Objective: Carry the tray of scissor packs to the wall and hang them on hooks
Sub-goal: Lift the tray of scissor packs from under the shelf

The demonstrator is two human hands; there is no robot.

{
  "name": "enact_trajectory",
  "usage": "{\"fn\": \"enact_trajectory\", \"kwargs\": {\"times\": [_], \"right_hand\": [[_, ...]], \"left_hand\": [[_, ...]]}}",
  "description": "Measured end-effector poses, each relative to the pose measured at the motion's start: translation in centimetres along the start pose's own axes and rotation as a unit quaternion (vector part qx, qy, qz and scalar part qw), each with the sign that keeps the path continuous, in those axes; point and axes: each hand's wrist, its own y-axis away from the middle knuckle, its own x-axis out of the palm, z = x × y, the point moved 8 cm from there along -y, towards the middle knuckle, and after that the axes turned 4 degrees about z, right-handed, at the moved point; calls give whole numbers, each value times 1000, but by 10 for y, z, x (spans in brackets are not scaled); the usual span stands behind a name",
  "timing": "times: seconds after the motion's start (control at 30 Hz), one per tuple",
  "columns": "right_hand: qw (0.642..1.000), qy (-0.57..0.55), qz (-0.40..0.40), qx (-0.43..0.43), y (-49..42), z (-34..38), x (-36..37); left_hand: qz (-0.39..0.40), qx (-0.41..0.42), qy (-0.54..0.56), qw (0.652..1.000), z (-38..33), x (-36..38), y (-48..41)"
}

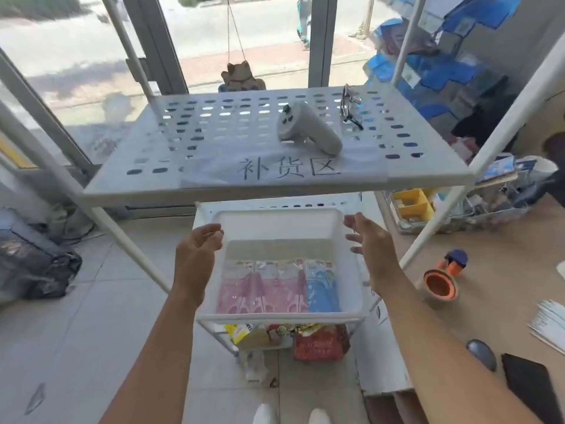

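A white translucent tray (276, 223) rests on the middle shelf of a white rack, under the perforated top shelf (214, 179). Several scissor packs (276, 289) lie flat in its near half, pink ones on the left and a blue one on the right. My left hand (197, 255) hovers at the tray's left rim with fingers curled and apart, holding nothing. My right hand (371, 249) is spread beside the right rim, just off it.
A white handheld controller (307, 127) and a pair of glasses (351, 108) lie on the top shelf, above a paper label. Snack packs (318, 342) fill the shelf below the tray. A cardboard-topped table (489, 301) with an orange cup stands right; a dark bag (33, 264) lies left.
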Motion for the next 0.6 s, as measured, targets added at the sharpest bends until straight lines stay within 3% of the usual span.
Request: {"fn": "enact_trajectory", "kwargs": {"times": [0.13,0.23,0.47,0.6], "right_hand": [[998,15,-62,30,-20,-16,-8],[995,6,-65,78,-29,-35,-7],[983,-5,-35,178,-36,-77,-8],[979,2,-43,197,-35,-84,-13]], "left_hand": [[-53,-38,-128,990,22,-16,-35],[-32,-72,-203,976,42,-21,-55],[0,-128,-227,965,73,-42,-78],[28,-165,-160,973,80,-45,-77]]}}
